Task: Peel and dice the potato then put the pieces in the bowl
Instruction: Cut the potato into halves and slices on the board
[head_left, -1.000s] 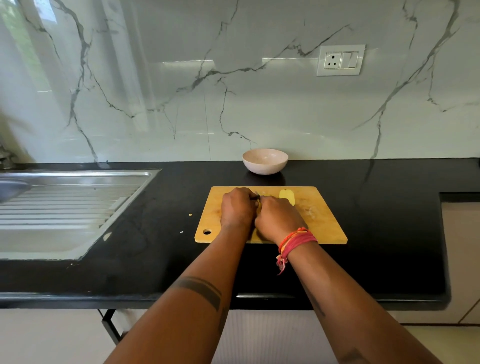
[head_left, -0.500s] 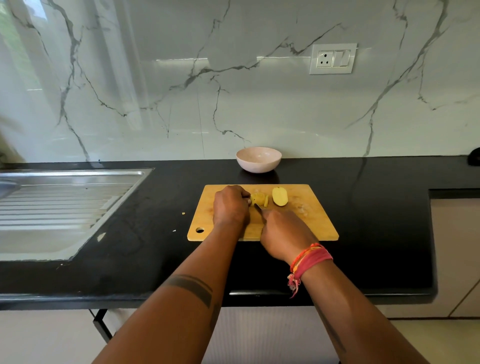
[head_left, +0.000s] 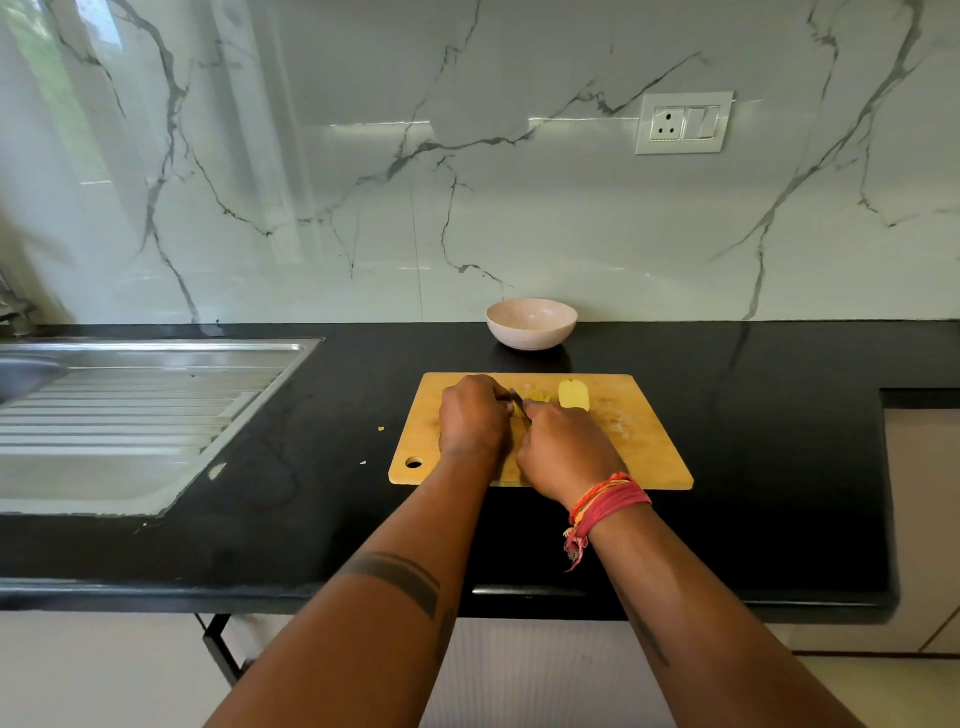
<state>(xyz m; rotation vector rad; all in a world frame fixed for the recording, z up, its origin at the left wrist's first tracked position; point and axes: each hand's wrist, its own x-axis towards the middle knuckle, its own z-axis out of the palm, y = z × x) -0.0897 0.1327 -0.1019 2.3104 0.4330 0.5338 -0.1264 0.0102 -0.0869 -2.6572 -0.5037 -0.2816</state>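
A wooden cutting board (head_left: 649, 457) lies on the black counter. On its far part, my left hand (head_left: 474, 415) holds down yellow peeled potato pieces (head_left: 535, 397), mostly hidden under its fingers. My right hand (head_left: 566, 449) grips a knife (head_left: 517, 397); only a bit of dark blade shows between the hands, against the potato. A separate peeled potato half (head_left: 573, 395) lies flat just right of the hands. The pale bowl (head_left: 531, 323) stands behind the board near the wall, with nothing visible inside.
A steel sink drainer (head_left: 130, 410) fills the left of the black counter (head_left: 779, 415). Small potato scraps (head_left: 381, 428) lie on the counter left of the board. A wall socket (head_left: 683, 123) sits above on the marble backsplash.
My right hand, drawn back toward me half a second ago, has moved forward again with the knife and meets my left hand over the potato pieces.
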